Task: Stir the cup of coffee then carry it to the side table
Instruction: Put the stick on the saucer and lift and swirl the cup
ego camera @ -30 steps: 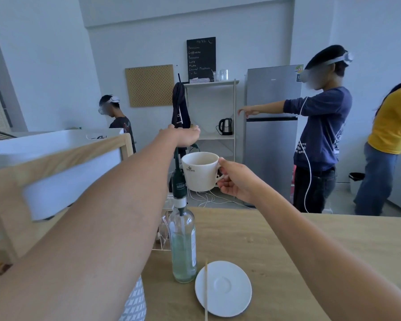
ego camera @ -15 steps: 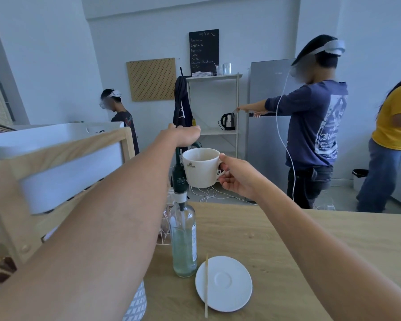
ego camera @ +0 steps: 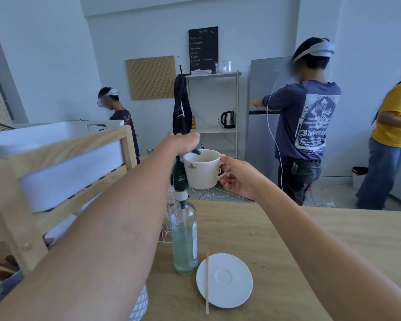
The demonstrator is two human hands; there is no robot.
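The cup (ego camera: 203, 169) is white with a small dark logo on its side, and it is held in the air above the far edge of the wooden surface (ego camera: 276, 239), upright. The right hand (ego camera: 237, 178) holds it by the handle; its fingers (ego camera: 225, 167) are pinching the handle, with the thumb on top. What is inside the cup cannot be seen from here.

Just left of the cup, the left hand (ego camera: 183, 141) is pressed down on top of the pump of a glass bottle (ego camera: 185, 237). The hand is closed over the pump head, and the dark spout reaches over the left rim of the cup. The fingers of this hand are hidden under the hand, so I cannot tell how they are placed. The bottle stands below the cup on the surface, with a pale green liquid in its lower part and a green label around its neck.

Below the cup and right of the bottle, a white saucer (ego camera: 225, 280) lies on the surface. A thin wooden stir stick (ego camera: 207, 282) lies across the left edge of the saucer.

Left of the cup there is a wooden rack (ego camera: 63, 154) with a white box in it. Behind the cup, well apart, a shelf (ego camera: 214, 101) stands at the wall with a kettle (ego camera: 227, 119) on it, and a grey fridge (ego camera: 262, 117) stands right of it. Three other people stand in the room behind.
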